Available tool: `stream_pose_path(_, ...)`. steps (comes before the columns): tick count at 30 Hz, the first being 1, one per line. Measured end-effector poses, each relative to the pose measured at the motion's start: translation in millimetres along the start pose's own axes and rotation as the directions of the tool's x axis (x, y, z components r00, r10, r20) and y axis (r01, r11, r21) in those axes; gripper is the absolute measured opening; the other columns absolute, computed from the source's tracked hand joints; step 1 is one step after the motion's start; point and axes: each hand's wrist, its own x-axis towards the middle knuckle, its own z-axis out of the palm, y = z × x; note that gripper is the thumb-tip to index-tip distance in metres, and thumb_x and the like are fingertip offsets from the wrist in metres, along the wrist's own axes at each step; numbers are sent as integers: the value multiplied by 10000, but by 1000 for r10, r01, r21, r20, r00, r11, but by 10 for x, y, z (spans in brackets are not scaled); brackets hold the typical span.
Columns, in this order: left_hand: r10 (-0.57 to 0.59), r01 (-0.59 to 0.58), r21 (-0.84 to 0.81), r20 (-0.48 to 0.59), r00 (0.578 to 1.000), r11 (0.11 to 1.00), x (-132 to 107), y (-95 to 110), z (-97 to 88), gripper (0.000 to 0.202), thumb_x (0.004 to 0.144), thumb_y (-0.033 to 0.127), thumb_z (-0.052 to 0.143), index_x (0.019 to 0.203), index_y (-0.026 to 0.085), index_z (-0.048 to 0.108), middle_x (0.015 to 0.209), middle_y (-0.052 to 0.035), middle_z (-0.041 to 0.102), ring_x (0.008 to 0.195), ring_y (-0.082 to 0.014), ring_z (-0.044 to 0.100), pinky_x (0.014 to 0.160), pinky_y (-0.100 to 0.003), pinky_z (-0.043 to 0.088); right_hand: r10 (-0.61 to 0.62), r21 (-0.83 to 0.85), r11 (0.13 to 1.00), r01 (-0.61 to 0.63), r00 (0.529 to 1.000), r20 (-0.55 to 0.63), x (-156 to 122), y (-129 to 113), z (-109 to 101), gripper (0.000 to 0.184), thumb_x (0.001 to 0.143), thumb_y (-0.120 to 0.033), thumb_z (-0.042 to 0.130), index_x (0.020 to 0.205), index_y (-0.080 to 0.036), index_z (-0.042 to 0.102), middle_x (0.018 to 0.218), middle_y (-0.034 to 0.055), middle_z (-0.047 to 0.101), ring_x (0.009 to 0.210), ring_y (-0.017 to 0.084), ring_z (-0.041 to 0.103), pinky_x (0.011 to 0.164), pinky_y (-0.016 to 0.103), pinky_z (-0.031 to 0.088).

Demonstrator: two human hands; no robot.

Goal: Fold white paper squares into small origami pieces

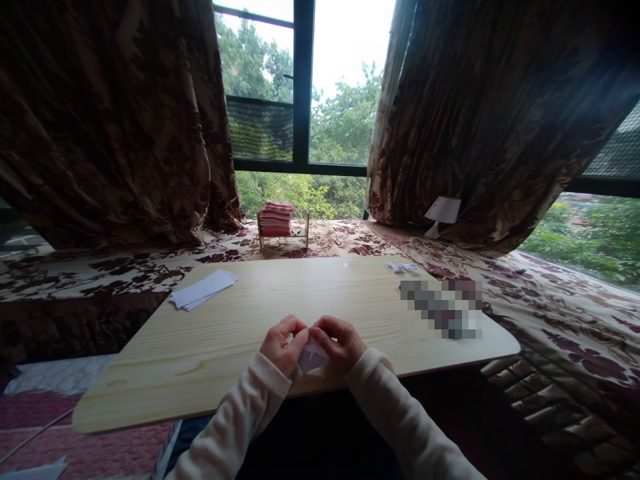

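My left hand [281, 347] and my right hand [340, 341] meet at the near edge of a light wooden table [240, 347]. Both pinch a small folded piece of white paper [313, 355] held between them, just above the tabletop. The fingers of both hands are curled closed on the paper's upper edges. Cream sleeves cover both forearms.
A small stack of white paper sheets [203, 289] lies at the table's far left. A crumpled white paper bit [401, 267] sits at the far right, near a blurred patch [443, 307]. A miniature wooden bed with striped bedding [281, 225] and a small white lamp [441, 215] stand by the window.
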Motion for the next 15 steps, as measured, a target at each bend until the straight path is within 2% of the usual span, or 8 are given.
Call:
stream_pose_path(5, 5, -5, -8, 27, 1000, 1000, 1, -2, 7, 296, 784, 347, 441, 563, 162, 504, 563, 27, 423, 567, -109, 416, 532, -220, 342, 53, 103, 993, -49, 998, -35, 8, 18, -13, 237, 783, -333, 511, 621, -160, 515, 541, -28, 446, 514, 91, 398, 468, 210, 332)
stream_pose_path(9, 26, -26, 8, 80, 996, 1000, 7, -20, 13, 233, 741, 330, 515, 602, 147, 556, 592, 16, 470, 613, -125, 453, 588, -233, 363, 102, 213, 973, -85, 992, -73, 18, 38, -22, 262, 765, -386, 539, 636, -158, 530, 549, -23, 473, 520, 95, 418, 478, 211, 346)
stream_pose_path(15, 60, -62, 12, 93, 994, 998, 11, -14, -14, 205, 722, 275, 528, 565, 148, 560, 575, 12, 468, 607, -129, 448, 602, -242, 361, 140, 256, 958, -131, 990, -17, 29, 73, 5, 280, 757, -396, 544, 620, -153, 529, 529, -26, 478, 497, 85, 402, 455, 205, 324)
